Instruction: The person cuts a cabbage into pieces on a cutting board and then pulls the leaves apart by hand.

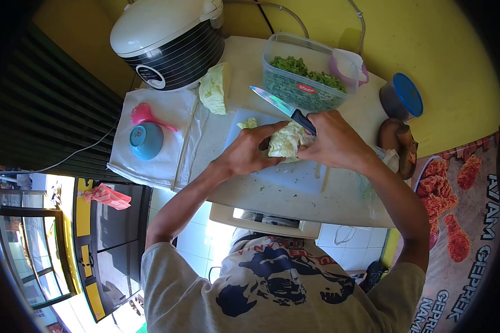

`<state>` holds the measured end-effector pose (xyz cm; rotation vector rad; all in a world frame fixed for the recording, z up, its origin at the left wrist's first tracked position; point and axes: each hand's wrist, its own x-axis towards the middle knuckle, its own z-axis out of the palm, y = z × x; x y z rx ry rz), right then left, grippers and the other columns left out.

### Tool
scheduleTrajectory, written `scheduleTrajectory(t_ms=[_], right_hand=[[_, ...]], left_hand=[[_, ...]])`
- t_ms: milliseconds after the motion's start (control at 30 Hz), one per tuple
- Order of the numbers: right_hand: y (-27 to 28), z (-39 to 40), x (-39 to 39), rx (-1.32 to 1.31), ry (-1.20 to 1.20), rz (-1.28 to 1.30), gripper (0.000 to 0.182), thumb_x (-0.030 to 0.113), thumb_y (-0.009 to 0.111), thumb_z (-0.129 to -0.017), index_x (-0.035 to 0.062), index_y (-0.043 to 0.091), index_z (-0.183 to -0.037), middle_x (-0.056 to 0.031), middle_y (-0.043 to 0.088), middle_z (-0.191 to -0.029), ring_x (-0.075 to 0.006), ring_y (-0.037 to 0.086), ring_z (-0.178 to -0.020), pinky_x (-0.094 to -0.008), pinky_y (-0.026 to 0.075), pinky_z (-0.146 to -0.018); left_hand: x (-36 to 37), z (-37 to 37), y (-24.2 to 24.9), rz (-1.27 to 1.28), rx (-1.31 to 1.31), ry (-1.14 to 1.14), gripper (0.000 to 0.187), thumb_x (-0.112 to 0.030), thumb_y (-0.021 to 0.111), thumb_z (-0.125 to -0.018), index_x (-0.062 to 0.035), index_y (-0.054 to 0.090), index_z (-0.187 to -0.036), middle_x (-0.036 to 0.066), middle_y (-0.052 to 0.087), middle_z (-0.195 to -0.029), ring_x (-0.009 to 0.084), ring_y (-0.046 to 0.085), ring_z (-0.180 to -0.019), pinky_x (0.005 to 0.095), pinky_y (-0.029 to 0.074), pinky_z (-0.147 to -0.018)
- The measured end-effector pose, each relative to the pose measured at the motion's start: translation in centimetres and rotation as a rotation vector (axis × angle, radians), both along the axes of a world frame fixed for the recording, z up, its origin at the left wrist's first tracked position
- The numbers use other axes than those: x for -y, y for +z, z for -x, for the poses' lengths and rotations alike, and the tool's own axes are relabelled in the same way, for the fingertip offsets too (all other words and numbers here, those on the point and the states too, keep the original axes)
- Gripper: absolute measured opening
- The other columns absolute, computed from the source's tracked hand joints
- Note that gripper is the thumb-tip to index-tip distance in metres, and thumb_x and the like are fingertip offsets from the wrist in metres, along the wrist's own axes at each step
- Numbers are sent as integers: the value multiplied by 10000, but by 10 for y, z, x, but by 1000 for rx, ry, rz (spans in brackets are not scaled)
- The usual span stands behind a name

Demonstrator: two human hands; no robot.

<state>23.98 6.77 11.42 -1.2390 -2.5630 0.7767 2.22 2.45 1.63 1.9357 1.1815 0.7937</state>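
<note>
A piece of pale cabbage sits over the white cutting board, between my two hands. My left hand grips its left side, thumb and fingers curved round it. In my right hand is the black handle of a knife; the blade points up and to the left, clear of the cabbage. The fingers of that hand also touch the cabbage's right side. Small cabbage scraps lie on the board. Another cabbage chunk stands on the table behind my left hand.
A clear tub of chopped greens stands at the back, beside a blue-lidded container. At the left are a rice cooker, a blue bowl and a pink ladle. A brown object lies at the right.
</note>
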Motion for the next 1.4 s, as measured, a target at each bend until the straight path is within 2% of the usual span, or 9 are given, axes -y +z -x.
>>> scheduleTrajectory(t_ms=[167, 467, 667, 767, 867, 1033, 1267, 1367, 1400], right_hand=[[3, -4, -3, 7, -15, 96, 337, 157, 793, -654, -93, 602, -776, -228, 625, -681, -380, 650, -640, -433, 531, -648], [-9, -19, -8, -97, -87, 210, 355, 148, 824, -647, -21, 563, -818, -45, 565, -707, -128, 510, -648, -329, 456, -604], [-8, -20, -2, -135, -88, 269, 362, 153, 840, -635, -16, 584, -825, -134, 584, -714, -213, 572, -640, -382, 490, -638], [-25, -21, 18, -219, -29, -9, 324, 100, 811, -659, -19, 597, -871, -151, 601, -786, -248, 611, -669, -382, 498, -642], [-31, -25, 25, -302, -95, -67, 315, 43, 782, -690, -17, 603, -942, -150, 616, -836, -246, 618, -672, -370, 500, -632], [-38, -46, 44, -393, -198, 19, 359, 50, 808, -706, 1, 611, -1002, -81, 596, -791, -141, 530, -616, -311, 452, -586], [-17, -119, 73, -446, -535, 13, 328, 42, 812, -761, 34, 628, -1033, 34, 559, -789, -22, 438, -643, -213, 360, -566], [-6, -166, 81, -536, -627, -171, 301, 57, 812, -798, 40, 629, -1037, 26, 567, -808, -20, 466, -684, -200, 367, -599], [-2, -179, 85, -485, -693, -158, 300, 63, 812, -800, 39, 625, -1033, 17, 573, -820, -26, 478, -703, -198, 376, -616]], left_hand=[[-4, 2, 4, -54, -33, -52, 827, -67, 838, -725, -63, 491, -1475, 175, 717, -1141, 223, 718, -911, 352, 575, -838], [-9, 4, 7, 28, -14, -94, 842, -57, 841, -721, -78, 484, -1484, 173, 720, -1136, 240, 719, -921, 359, 574, -859], [-15, 7, -12, 5, 91, -87, 814, -77, 851, -750, -44, 483, -1476, 151, 719, -1137, 190, 697, -935, 344, 566, -872], [-23, 14, -26, -51, 105, -40, 802, -139, 865, -728, -66, 522, -1450, 90, 636, -735, 148, 534, -617, 320, 470, -610], [-19, 13, -18, 2, 44, -16, 821, -166, 871, -736, -56, 503, -1461, 76, 598, -697, 143, 512, -616, 319, 456, -616], [-17, 9, -8, 203, 92, -29, 799, -30, 822, -800, 5, 424, -1493, 151, 663, -1247, 186, 645, -1111, 335, 518, -1004], [-16, 9, -11, 184, 110, -20, 798, -23, 828, -800, 35, 421, -1485, 155, 626, -1317, 182, 597, -1192, 349, 475, -1068], [-16, 8, -13, 132, 122, -11, 802, -68, 842, -791, 25, 437, -1477, 120, 610, -1172, 153, 545, -1041, 324, 448, -943], [-18, 8, -21, 62, 153, -15, 796, -104, 851, -782, 7, 462, -1467, 84, 621, -986, 124, 521, -847, 296, 451, -786]])
